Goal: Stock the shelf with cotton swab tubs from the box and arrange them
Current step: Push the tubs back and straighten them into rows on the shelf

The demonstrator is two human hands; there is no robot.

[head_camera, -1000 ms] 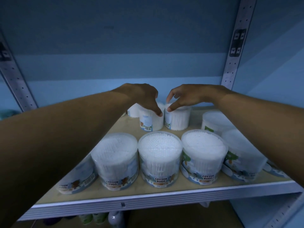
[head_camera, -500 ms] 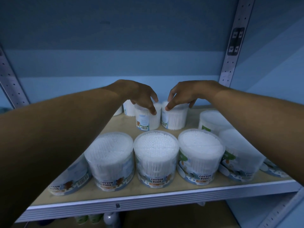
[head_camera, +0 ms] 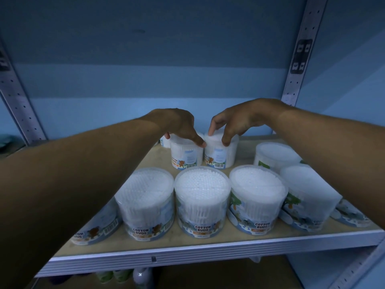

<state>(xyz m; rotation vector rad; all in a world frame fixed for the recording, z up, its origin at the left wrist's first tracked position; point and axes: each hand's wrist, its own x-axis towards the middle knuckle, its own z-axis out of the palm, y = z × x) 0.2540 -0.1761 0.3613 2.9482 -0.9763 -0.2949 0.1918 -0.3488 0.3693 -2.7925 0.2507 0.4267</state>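
Observation:
Two clear cotton swab tubs stand side by side at the back of the wooden shelf [head_camera: 145,243]. My left hand [head_camera: 179,126] grips the top of the left tub [head_camera: 185,155] from above. My right hand [head_camera: 239,119] grips the lid of the right tub [head_camera: 219,157], thumb and fingers curled over its rim. A front row of several tubs with "Cotton Buds" labels runs along the shelf edge, among them a middle tub [head_camera: 202,201]. One more tub [head_camera: 275,155] stands behind the row at the right. A further tub peeks out behind my left hand.
A perforated metal upright [head_camera: 300,51] rises at the back right and another upright [head_camera: 16,101] at the left. The blue back wall is close behind the rear tubs. Small bottles [head_camera: 120,276] show on the level below the shelf lip.
Both hands have settled lower onto the two rear tubs, and the tubs now stand closer together with their barcodes turned toward me. The view has shifted slightly.

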